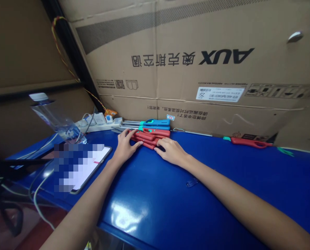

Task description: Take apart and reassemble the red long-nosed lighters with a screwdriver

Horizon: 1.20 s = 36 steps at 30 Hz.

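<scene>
Several long-barrelled utility lighters lie stacked side by side at the back of the blue table. The red lighters (158, 132) are in front, and the blue lighters (157, 122) behind them rest near the cardboard. My left hand (126, 145) grips the red ones near the barrel end, fingers over the top and thumb along the front one. At the handle end, my right hand (172, 151) has its fingers curled against the front red lighters; the exact contact is partly hidden. The metal barrels point left.
A lone red lighter (248, 142) lies farther right along the cardboard wall (181, 80). On the left are a phone (92, 166), a clear bottle (56, 118), a power strip (100, 125) and loose cables. A small clear plastic piece (191, 182) sits beside my right forearm.
</scene>
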Tool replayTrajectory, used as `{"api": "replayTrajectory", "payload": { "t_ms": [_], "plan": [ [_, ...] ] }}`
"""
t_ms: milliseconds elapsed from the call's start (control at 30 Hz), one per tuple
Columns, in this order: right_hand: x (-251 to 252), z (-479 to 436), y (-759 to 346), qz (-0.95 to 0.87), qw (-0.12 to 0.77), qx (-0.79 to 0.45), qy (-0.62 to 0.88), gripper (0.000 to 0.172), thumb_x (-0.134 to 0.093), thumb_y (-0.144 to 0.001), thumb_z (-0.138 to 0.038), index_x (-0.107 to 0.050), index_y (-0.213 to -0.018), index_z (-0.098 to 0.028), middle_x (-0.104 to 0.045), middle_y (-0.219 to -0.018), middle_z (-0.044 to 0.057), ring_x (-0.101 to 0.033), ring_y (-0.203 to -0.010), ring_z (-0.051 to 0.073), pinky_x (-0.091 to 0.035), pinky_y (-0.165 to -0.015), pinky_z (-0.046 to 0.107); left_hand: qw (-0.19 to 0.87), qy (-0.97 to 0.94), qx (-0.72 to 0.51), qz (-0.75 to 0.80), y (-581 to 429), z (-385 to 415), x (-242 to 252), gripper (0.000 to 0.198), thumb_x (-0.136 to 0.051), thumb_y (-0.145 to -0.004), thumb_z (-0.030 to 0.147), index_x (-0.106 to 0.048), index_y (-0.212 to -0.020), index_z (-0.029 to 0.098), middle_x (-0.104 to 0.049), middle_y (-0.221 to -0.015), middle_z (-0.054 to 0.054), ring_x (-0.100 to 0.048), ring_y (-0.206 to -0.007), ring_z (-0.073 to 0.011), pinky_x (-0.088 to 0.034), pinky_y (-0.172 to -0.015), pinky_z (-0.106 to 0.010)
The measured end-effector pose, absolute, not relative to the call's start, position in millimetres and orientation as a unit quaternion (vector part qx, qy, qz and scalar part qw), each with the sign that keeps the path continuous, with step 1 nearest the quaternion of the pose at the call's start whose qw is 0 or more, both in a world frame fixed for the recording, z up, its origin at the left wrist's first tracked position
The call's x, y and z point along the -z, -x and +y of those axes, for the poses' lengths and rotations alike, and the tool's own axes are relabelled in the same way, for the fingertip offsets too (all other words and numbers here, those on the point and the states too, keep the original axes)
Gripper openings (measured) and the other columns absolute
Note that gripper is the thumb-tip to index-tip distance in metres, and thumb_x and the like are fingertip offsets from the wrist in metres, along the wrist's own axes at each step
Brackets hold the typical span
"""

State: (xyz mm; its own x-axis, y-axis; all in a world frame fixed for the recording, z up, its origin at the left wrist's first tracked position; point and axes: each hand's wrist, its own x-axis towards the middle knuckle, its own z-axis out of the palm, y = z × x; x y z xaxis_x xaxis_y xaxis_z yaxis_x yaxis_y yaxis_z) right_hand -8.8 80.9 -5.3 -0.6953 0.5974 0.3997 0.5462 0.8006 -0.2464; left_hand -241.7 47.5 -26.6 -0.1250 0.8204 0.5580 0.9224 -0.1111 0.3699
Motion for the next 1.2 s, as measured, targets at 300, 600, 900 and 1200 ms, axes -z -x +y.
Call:
{"api": "replayTrajectory", "payload": {
  "t_ms": [300,600,900,1200],
  "plan": [
    [9,80,7,-0.949,0.23,-0.068,0.204,0.018,-0.057,-0.092,-0.026,-0.071,-0.101,-0.02,-0.071,-0.098,0.006,-0.062,-0.093,0.018,-0.048,-0.086,0.03,0.082,0.655,0.359,-0.66,244,50,29,0.04,-0.058,-0.087,0.033,-0.058,-0.125,0.021,-0.05,-0.13,-0.014,-0.045,-0.125,-0.0318,-0.037,-0.106,-0.051],
    [1,85,3,-0.908,0.296,-0.033,0.293,0.024,-0.05,-0.092,-0.027,-0.071,-0.085,-0.017,-0.069,-0.086,0.007,-0.062,-0.081,0.018,-0.048,-0.08,0.029,0.076,0.655,0.355,-0.663,241,45,26,0.05,-0.069,-0.079,0.042,-0.058,-0.124,0.022,-0.048,-0.129,-0.014,-0.043,-0.125,-0.0334,-0.036,-0.106,-0.052],
    [2,105,-14,-0.835,0.347,-0.017,0.428,0.036,-0.057,-0.085,-0.032,-0.063,-0.117,-0.019,-0.07,-0.094,0.009,-0.065,-0.08,0.023,-0.049,-0.075,0.034,0.076,0.65,0.354,-0.668,237,44,25,0.052,-0.072,-0.076,0.042,-0.057,-0.123,0.024,-0.046,-0.128,-0.013,-0.043,-0.124,-0.0341,-0.036,-0.105,-0.053],
    [8,111,-13,-0.856,0.338,-0.038,0.39,0.025,-0.051,-0.094,-0.023,-0.069,-0.11,-0.018,-0.07,-0.106,0.01,-0.065,-0.099,0.022,-0.05,-0.087,0.032,0.078,0.647,0.359,-0.668,236,45,26,0.054,-0.071,-0.076,0.043,-0.057,-0.124,0.023,-0.046,-0.131,-0.013,-0.043,-0.125,-0.0338,-0.037,-0.105,-0.051]
  ]
}}
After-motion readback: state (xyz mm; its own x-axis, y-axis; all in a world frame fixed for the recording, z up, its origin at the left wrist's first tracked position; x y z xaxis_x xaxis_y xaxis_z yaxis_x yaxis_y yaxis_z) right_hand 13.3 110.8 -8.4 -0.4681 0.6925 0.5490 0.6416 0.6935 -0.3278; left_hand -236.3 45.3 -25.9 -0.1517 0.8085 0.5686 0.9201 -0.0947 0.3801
